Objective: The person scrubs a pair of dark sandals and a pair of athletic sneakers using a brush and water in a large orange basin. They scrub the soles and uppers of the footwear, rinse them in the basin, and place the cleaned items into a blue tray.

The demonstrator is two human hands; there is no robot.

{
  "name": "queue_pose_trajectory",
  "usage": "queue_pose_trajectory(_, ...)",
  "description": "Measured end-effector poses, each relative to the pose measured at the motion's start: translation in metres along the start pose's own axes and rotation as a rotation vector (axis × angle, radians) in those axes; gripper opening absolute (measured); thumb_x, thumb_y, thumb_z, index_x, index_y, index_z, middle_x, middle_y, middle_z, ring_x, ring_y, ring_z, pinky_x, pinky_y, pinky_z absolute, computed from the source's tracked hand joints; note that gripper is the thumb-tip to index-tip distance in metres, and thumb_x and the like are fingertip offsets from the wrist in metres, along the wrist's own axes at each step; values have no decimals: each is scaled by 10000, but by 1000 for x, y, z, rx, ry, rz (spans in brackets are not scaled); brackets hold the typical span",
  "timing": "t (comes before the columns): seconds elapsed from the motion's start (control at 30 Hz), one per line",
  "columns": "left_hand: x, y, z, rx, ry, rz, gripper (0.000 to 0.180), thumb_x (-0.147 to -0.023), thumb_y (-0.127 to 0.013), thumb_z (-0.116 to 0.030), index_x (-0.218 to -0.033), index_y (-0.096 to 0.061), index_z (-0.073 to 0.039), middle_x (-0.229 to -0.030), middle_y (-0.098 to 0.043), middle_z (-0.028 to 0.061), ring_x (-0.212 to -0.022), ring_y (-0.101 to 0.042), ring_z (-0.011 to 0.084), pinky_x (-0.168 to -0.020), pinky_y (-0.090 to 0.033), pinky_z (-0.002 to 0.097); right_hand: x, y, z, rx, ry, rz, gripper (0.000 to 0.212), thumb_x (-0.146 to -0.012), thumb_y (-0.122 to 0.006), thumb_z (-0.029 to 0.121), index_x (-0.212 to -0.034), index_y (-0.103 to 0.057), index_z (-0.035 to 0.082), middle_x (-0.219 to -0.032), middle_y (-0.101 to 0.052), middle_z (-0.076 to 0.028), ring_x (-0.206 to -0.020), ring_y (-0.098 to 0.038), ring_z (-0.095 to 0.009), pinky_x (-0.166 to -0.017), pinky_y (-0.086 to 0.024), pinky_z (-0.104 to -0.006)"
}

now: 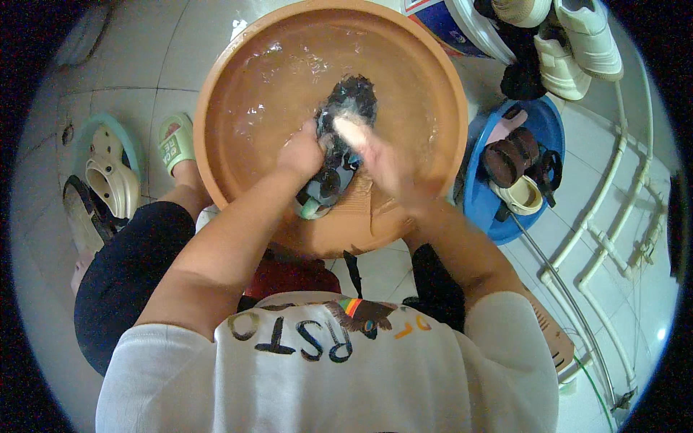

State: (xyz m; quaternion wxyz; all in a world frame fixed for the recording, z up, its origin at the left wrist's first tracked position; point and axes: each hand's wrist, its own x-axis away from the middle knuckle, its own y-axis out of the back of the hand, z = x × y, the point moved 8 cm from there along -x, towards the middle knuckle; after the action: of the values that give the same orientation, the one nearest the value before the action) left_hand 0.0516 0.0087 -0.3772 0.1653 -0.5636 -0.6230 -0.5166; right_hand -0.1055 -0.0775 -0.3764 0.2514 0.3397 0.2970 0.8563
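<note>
A dark, wet shoe point(332, 180) lies slantwise in the large orange-brown basin point(205, 137), with its black toe end or sole side partly in the water. My left hand point(303, 151) grips the shoe's left side, fingers wrapped round it and partly hidden. Over the shoe's middle, my right hand point(388, 166) holds a pale oblong brush point(351, 133) against the dark surface. Motion blurs that hand and the brush, so bristles do not show. Ridges of a built-in washboard point(352, 200) run along the basin's near side.
To the right, a blue tub point(473, 173) holds several shoes and sandals. Behind it, white sneakers point(588, 43) stand beside a white bucket point(469, 25). White pipes point(603, 195) run along the right wall. On the left are a pale green tub point(130, 137) and beige clogs point(112, 184).
</note>
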Motion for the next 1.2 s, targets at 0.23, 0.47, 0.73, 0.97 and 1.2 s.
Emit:
queue_pose_trajectory(0.23,3,10,-9,-31,-23,13,438,-868,-473,-283,-1255,-386,-98,-1102,-572,207,-1021,-545,367,-884,-415,438,-59,18,18,211,-146,-70,351,-852,-532,275,-1155,-556,99,-822,-617,-197,-793,-590,-369,-681,-458,-463)
queue_pose_trajectory(0.47,-5,-7,0,16,-13,46,496,-860,-491,-323,-1292,-361,-116,-1086,-580,209,-1005,-556,365,-867,-430,440,-16,20,21,37,6,35,351,-846,-513,301,-1109,-576,76,-833,-622,-228,-740,-606,-381,-683,-480,-461)
queue_pose_trajectory(0.73,-10,-3,8,61,-15,-69,468,-870,-476,-327,-1279,-391,-116,-1115,-570,198,-1024,-544,366,-874,-420,446,-21,13,18,104,-170,30,359,-875,-497,317,-1176,-560,130,-845,-614,-239,-774,-604,-389,-719,-472,-440)
queue_pose_trajectory(0.97,-11,-10,-2,-67,-75,94,441,-880,-467,-311,-1265,-395,-109,-1112,-559,222,-1025,-530,389,-873,-413,450,-42,19,8,275,-57,112,388,-872,-488,351,-1126,-590,77,-859,-621,-231,-829,-604,-380,-733,-472,-441)
queue_pose_trajectory(1.2,-6,1,2,122,-29,-70,402,-879,-473,-312,-1214,-458,-90,-1067,-582,220,-1011,-543,375,-869,-420,437,-41,24,24,185,-240,82,400,-888,-470,315,-1214,-521,90,-875,-623,-211,-791,-616,-362,-709,-477,-435)
